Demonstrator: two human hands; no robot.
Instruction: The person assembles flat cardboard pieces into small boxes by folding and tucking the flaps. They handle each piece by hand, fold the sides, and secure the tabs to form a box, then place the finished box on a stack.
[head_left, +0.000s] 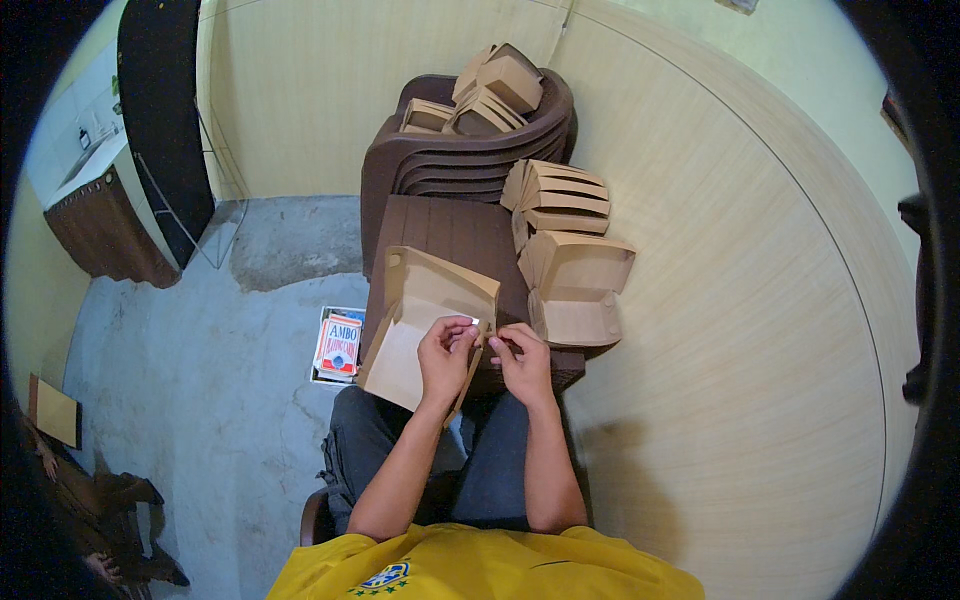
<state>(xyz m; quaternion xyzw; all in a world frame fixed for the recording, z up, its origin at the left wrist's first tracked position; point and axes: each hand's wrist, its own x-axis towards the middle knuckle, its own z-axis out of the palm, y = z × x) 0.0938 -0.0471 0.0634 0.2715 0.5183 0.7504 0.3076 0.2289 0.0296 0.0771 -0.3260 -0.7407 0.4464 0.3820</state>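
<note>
An open brown cardboard box [408, 335] with a raised lid rests on the brown chair seat in front of me, partly over my lap. My left hand [447, 357] reaches across its inside, fingers pinched at the right side wall near the lid hinge. A tiny white spot shows at those fingertips, too small to name. Facing it from outside, my right hand [523, 366] has its thumb and fingers closed on the same corner of the box. Both sets of fingertips nearly meet there, and the folded edge between them is mostly hidden.
Stacked brown plastic chairs [468, 150] hold more folded boxes [500, 85] on top. Nested open boxes [575, 290] line the seat's right side by the wood-panelled wall [720, 300]. A white crate [325, 375] with printed packs stands on the floor. Another person [100, 500] sits lower left.
</note>
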